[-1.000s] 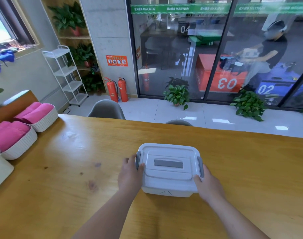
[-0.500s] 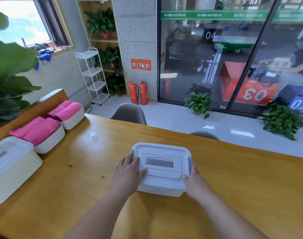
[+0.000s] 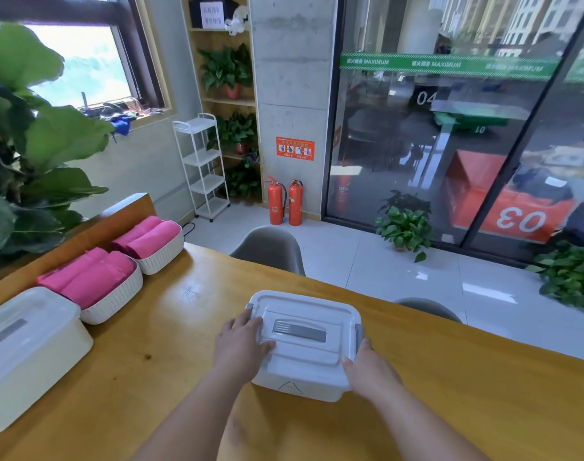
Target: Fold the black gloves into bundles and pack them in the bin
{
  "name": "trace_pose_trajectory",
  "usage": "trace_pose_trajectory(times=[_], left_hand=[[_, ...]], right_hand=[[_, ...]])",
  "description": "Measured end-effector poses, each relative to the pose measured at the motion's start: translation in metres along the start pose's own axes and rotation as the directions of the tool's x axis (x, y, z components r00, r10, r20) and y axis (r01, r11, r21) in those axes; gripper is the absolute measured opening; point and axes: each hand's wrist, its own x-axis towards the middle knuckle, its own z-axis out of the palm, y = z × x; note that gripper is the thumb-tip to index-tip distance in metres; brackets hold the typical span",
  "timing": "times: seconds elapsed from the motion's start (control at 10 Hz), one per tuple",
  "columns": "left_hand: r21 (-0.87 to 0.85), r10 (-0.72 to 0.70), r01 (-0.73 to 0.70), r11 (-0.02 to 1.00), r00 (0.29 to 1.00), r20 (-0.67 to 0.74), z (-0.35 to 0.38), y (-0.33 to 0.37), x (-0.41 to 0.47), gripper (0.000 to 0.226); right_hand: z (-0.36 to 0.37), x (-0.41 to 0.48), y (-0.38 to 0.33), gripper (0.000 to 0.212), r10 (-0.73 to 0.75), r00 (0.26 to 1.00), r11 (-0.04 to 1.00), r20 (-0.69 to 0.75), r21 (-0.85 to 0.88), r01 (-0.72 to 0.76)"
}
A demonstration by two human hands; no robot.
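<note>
Head view, left to right. At the far left, broad glossy leaves of a big plant [image 3: 34, 144]. Below them, on the smooth honey-coloured wooden worktop [image 3: 170, 344], a large white plastic box [image 3: 34, 361] with rounded corners, covered, a grey bar set flat in its top. Just beside it, two oval white baskets with woven-look walls, the near basket [image 3: 117, 304] and the far basket [image 3: 161, 261], each packed with soft pink cloth rolls [image 3: 94, 277] lying side by side. Behind, against the wall, a slim white rack [image 3: 202, 168] of four tiers. Further right, two red cylindrical fire extinguishers [image 3: 285, 202] upright on the pale tiled floor [image 3: 367, 261] by a bare concrete pillar [image 3: 290, 78]. A grey moulded chair [image 3: 270, 247] at the worktop's far edge.

In the middle of the worktop, near the person, the bin [image 3: 303, 384]: small, white, matte plastic, a rounded rectangle, stepped lid [image 3: 303, 354] closed on top, ribbed grey handle [image 3: 298, 331] folded flat, a grey latch on each short side. Left-hand grip [image 3: 240, 344] laid on the lid's left edge, fingers nearly straight and reaching the left latch, thumb spread across the lid. Right-hand grip [image 3: 367, 367] clamped on the bin's near right corner, thumb on the lid, forefinger up along the right latch, other fingers hidden down the side wall.

At right, dark glass doors [image 3: 417, 144] with a green printed strip, and a leafy potted plant [image 3: 403, 224] on the floor before them.
</note>
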Motion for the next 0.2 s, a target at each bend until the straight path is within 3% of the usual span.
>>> trace_pose_trajectory(times=[0.2], left_hand=[[-0.014,0.021,-0.022,1.0,0.999,-0.037,-0.02,0.017,0.005,0.076]], right_hand=[[-0.036,-0.008,-0.019,0.076,-0.044,0.998,0.998,-0.054,-0.036,0.042]])
